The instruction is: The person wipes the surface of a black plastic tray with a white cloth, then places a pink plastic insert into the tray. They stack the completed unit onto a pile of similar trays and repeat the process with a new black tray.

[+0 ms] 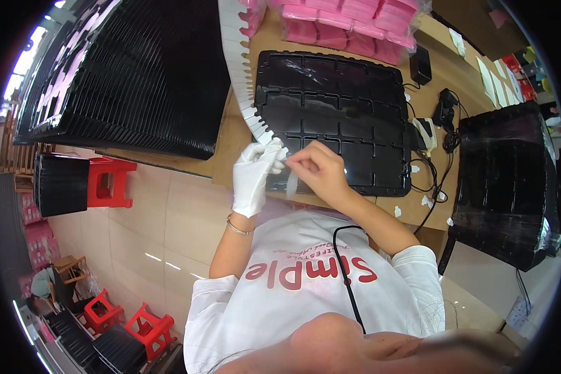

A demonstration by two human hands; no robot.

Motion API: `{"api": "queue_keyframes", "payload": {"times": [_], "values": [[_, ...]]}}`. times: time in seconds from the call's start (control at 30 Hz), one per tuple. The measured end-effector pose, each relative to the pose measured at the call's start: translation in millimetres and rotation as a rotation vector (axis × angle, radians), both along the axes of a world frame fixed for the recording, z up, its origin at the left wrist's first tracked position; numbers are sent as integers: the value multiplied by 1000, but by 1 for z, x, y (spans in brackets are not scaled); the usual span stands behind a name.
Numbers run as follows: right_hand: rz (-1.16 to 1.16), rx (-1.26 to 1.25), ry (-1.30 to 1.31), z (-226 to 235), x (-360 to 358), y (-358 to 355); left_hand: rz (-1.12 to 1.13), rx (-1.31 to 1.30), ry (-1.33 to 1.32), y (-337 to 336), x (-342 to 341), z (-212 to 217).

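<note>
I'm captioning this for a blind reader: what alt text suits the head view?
A white-gloved left hand and bare right hand pinch a small white sticker together at the near edge of a black compartment tray on a wooden table. Pink packets lie beyond.

We see an evenly bright indoor scene with soft shadows and no harsh contrast. Daylight or strong lamps burn white along the upper left rim, where detail is washed out. The glossy black tray (333,118) on the tabletop (445,68) throws back pale streaks of glare, and the wrapped black stack (508,187) at the right shines the same way. The floor tiles (149,218) carry small bright reflections. The fisheye lens bends straight edges strongly toward the rim, and a black border rings the picture. The centre is fairly sharp; the thin strip (291,184) hanging below the right hand (318,168) is smeared with motion blur, and the near foreground at the bottom edge is soft.
</note>
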State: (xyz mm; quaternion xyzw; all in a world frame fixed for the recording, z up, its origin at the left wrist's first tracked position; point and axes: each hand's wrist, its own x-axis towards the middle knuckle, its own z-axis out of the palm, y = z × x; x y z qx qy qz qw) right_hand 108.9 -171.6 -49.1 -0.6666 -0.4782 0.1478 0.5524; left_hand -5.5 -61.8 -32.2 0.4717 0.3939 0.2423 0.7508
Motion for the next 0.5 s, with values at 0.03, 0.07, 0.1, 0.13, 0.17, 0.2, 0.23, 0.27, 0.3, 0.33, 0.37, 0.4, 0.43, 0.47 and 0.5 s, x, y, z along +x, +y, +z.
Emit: {"api": "queue_keyframes", "payload": {"times": [0.03, 0.07, 0.1, 0.13, 0.17, 0.2, 0.23, 0.27, 0.3, 0.33, 0.37, 0.4, 0.43, 0.47, 0.5], "values": [[13, 85, -112, -2, 3, -4, -7, -6, -24, -2, 4, 1], [26, 169, -224, -3, 6, -8, -17, 0, -16, -3, 6, -2], [74, 150, -247, 6, 11, -14, -29, 6, -10, -3, 8, -6], [85, 126, -222, 13, 19, -17, -40, 13, -6, -2, 9, -8], [98, 101, -196, 19, 32, -19, -36, 28, 10, -2, 10, -7], [107, 80, -171, 24, 49, -21, -35, 46, 25, -1, 11, -6], [9, -11, -77, 28, 75, -22, -28, 65, 42, -1, 12, -5], [-93, -106, 18, 29, 109, -21, -34, 78, 49, -1, 10, -4], [-137, -102, 37, 18, 154, -23, -49, 93, 54, 0, 10, -3], [-185, -97, 57, 1, 200, -26, -68, 109, 58, -1, 11, -1], [-260, -162, 21, -13, 242, -29, -71, 105, 54, -2, 13, 1], [-328, -227, -15, -19, 271, -29, -74, 115, 59, -2, 14, 1], [-353, -328, -70, -19, 281, -26, -73, 119, 67, -2, 13, 0], [-377, -430, -123, -20, 289, -24, -73, 124, 75, -2, 14, -1], [-397, -532, -175, -21, 295, -22, -63, 114, 81, -2, 14, -1]]}}
